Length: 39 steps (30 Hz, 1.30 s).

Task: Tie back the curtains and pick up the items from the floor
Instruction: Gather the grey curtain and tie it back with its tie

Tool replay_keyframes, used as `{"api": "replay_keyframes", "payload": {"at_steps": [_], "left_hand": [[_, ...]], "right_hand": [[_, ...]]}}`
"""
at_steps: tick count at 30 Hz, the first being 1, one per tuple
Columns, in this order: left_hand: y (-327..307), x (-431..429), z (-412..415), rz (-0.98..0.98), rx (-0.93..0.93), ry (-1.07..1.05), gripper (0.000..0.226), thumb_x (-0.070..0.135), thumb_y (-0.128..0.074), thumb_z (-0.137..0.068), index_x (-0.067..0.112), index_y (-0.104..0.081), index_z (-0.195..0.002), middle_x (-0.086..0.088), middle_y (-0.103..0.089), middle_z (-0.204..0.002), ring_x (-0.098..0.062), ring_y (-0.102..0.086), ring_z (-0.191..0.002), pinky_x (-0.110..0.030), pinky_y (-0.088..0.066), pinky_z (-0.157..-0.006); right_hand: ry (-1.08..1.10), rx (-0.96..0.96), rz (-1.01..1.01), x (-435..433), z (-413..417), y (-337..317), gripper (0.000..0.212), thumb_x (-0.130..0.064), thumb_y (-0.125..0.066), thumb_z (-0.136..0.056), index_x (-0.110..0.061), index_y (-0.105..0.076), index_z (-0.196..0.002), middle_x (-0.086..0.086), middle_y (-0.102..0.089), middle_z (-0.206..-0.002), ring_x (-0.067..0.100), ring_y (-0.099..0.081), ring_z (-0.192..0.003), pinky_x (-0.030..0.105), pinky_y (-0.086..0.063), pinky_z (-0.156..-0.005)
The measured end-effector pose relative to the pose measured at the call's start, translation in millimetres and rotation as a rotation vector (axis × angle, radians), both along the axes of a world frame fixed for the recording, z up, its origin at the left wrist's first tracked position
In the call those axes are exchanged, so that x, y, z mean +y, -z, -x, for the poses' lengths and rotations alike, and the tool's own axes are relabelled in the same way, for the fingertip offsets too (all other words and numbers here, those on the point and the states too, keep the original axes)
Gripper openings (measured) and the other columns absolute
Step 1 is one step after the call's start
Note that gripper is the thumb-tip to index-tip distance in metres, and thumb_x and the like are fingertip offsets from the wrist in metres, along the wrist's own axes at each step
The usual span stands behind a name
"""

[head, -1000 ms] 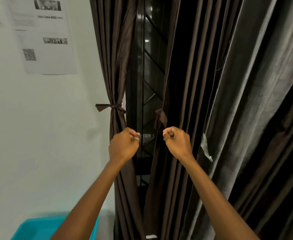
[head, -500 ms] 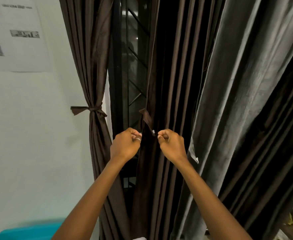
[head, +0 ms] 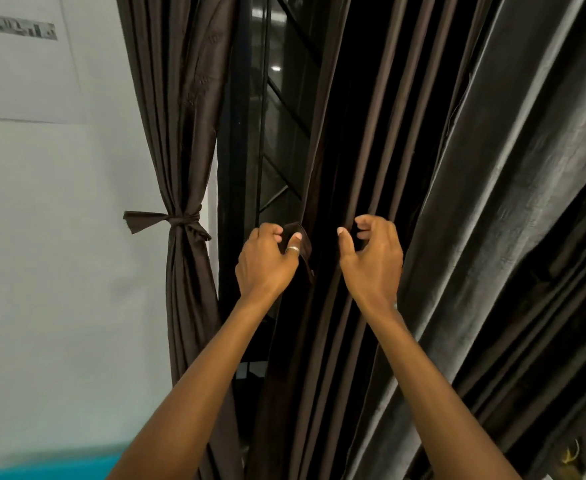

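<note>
A dark brown left curtain (head: 184,140) hangs gathered against the wall, cinched by a knotted tie-back (head: 180,221). The brown right curtain (head: 364,140) hangs loose in long folds. My left hand (head: 267,263), with a ring on the thumb, pinches a brown fabric strap (head: 303,245) at that curtain's inner edge. My right hand (head: 371,258) is beside it, fingers curled and apart, touching the curtain's folds with nothing clearly held. No floor items can be seen.
A dark window with a metal grille (head: 274,126) shows between the curtains. A grey curtain layer (head: 513,188) hangs to the right. A printed sheet (head: 24,57) is stuck on the white wall. A teal bin edge (head: 52,467) sits bottom left.
My hands moved apart. The right hand opened from a pinch and shifted right onto the folds; the left hand kept hold of the strap. The view swung slightly rightwards.
</note>
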<state>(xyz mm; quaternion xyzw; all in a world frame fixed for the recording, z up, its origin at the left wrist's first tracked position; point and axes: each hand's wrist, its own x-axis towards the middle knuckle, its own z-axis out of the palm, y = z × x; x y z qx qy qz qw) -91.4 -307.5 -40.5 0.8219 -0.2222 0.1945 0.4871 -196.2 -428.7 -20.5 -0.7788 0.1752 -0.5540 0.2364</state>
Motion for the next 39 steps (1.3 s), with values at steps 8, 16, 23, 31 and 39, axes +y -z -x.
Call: {"api": "replay_keyframes", "payload": {"at_steps": [8, 16, 23, 31, 39], "left_hand": [[-51.9, -52.5, -17.8, -0.157, -0.048, -0.136, 0.063, 0.067, -0.060, -0.085, 0.016, -0.063, -0.121, -0.006, -0.061, -0.124, -0.028, -0.060, -0.114, -0.045, -0.056, -0.082], [-5.9, -35.0, -9.6, 0.029, -0.106, -0.164, 0.039, 0.045, -0.054, -0.099, 0.025, -0.049, -0.066, -0.003, -0.060, -0.081, -0.020, -0.061, -0.074, -0.030, -0.043, -0.059], [3.3, -15.6, 23.9, 0.110, -0.154, -0.259, 0.032, 0.037, -0.058, -0.100, 0.010, -0.075, -0.103, -0.001, -0.044, -0.100, -0.016, -0.049, -0.091, -0.030, -0.048, -0.076], [-0.5, 11.3, 38.1, -0.105, -0.152, -0.350, 0.042, 0.050, -0.046, -0.102, 0.027, -0.065, -0.132, -0.001, -0.058, -0.082, -0.020, -0.057, -0.071, -0.029, -0.036, -0.063], [3.3, 13.3, 46.1, 0.000, -0.202, -0.219, 0.032, 0.039, -0.062, -0.098, 0.022, -0.071, -0.123, 0.001, -0.063, -0.069, -0.010, -0.053, -0.057, -0.020, -0.037, -0.054]], "right_hand": [[0.019, 0.014, -0.002, -11.3, -14.2, -33.5, 0.056, -0.044, -0.070, -0.092, -0.014, -0.049, -0.135, 0.001, -0.061, -0.129, 0.013, -0.065, -0.106, 0.033, -0.057, -0.086], [0.056, 0.069, 0.010, -28.3, -12.7, -50.3, 0.067, -0.052, -0.064, -0.094, -0.010, -0.044, -0.143, 0.006, -0.071, -0.112, 0.022, -0.072, -0.093, 0.033, -0.051, -0.077], [0.000, 0.152, -0.083, -31.3, -27.1, -57.5, 0.044, -0.039, -0.062, -0.097, -0.010, -0.056, -0.130, 0.008, -0.071, -0.086, 0.027, -0.070, -0.081, 0.046, -0.059, -0.077], [-0.193, 0.146, -0.157, -24.3, -1.0, 16.7, 0.024, -0.026, -0.054, -0.103, -0.020, -0.054, -0.080, -0.009, -0.050, -0.054, 0.007, -0.051, -0.042, 0.021, -0.038, -0.044], [-0.296, 0.205, -0.125, -1.0, 2.0, 33.8, 0.032, -0.016, -0.049, -0.104, -0.011, -0.057, -0.135, 0.004, -0.071, -0.081, 0.011, -0.068, -0.064, 0.011, -0.046, -0.053]]}}
